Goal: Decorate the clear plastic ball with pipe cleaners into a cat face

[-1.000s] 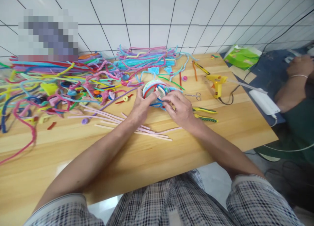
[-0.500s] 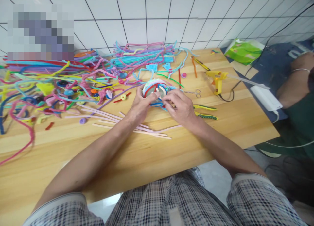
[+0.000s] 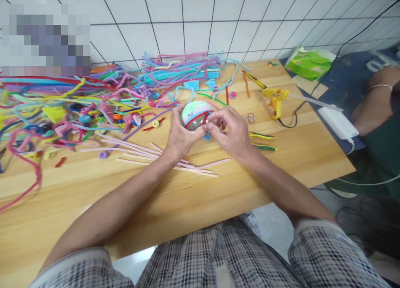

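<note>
My left hand (image 3: 178,135) wraps around a round ball-like object (image 3: 194,114) covered in green, pink, red and blue pipe cleaners, holding it just above the wooden table (image 3: 175,196). My right hand (image 3: 227,132) is closed at the ball's right side, its thumb and fingers pinching a small whitish piece against it. Several pale pink pipe cleaners (image 3: 150,152) lie on the table below my wrists.
A big heap of coloured pipe cleaners (image 3: 78,100) fills the table's back left. To the right lie small scissors (image 3: 250,118), a yellow glue gun (image 3: 275,97) with its cord, green-handled pliers (image 3: 262,141) and a green packet (image 3: 308,63). Another person's arm (image 3: 373,105) rests at the far right.
The ball has been lifted off the table and turned, so its green top faces me. Both hands rose a little with it.
</note>
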Demonstrator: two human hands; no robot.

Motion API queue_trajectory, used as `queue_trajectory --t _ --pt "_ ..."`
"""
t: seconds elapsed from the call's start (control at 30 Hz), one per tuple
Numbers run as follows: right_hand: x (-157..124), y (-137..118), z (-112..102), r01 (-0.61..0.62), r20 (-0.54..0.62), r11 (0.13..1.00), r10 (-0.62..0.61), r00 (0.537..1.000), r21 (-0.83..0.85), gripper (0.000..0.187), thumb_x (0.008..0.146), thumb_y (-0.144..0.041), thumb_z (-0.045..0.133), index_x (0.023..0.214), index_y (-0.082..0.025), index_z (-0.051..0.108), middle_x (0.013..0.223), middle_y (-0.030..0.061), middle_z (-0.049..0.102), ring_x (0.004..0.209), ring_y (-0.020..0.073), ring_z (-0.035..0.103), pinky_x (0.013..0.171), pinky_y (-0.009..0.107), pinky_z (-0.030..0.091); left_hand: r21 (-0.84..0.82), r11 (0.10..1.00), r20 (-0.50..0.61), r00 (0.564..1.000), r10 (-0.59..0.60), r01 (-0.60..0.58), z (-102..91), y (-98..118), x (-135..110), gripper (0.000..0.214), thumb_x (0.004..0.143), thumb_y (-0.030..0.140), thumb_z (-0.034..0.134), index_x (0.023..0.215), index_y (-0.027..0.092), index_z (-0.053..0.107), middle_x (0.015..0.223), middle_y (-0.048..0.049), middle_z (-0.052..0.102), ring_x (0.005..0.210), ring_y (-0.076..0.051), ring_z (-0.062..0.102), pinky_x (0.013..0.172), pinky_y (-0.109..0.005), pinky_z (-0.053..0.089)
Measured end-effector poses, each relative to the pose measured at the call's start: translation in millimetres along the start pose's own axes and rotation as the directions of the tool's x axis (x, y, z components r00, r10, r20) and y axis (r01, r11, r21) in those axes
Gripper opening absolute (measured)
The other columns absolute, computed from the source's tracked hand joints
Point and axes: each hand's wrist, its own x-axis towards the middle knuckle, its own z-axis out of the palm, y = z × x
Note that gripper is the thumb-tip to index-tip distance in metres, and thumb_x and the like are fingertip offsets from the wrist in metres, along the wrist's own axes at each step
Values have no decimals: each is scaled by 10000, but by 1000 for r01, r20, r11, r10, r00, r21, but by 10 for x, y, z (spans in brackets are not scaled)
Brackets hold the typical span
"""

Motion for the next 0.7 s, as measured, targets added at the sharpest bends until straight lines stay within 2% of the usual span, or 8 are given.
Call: queue_trajectory --t 0.13,0.33,0.5,0.7 --pt "6 29 -42 32 58 999 -32 998 -11 66 1123 -294 688 1084 -294 741 1028 55 786 949 256 725 873 429 649 81 993 -4 996 85 -85 -5 -47 -9 1086 632 627 1167 1474 246 596 1510 -129 686 1470 -373 707 1328 -514 574" --pt "17 107 -122 43 147 996 -32 989 -73 161 1190 -389 618 1077 -306 696 1105 89 785 1071 307 728 987 507 646 105 990 19 996 88 -90 -31 -113 13 1096 650 618 1170 1507 242 601 1538 -141 693 1496 -384 703 1335 -532 563" --pt "47 139 -203 75 218 991 -50 975 -106 151 1182 -330 584 1079 -302 691 1106 81 770 1079 305 724 979 486 623 107 990 24 996 88 -90 -22 -103 21 1113 628 638 1171 1508 240 617 1529 -135 702 1510 -393 695 1348 -531 553" --pt "94 89 -286 12 274 998 6 962 -65 141 1137 -290 613 1033 -301 707 1053 50 780 1036 277 713 913 425 597 93 992 44 996 83 -87 -1 -74 5 1173 575 716 1170 1496 245 616 1516 -134 710 1476 -388 712 1318 -519 577"
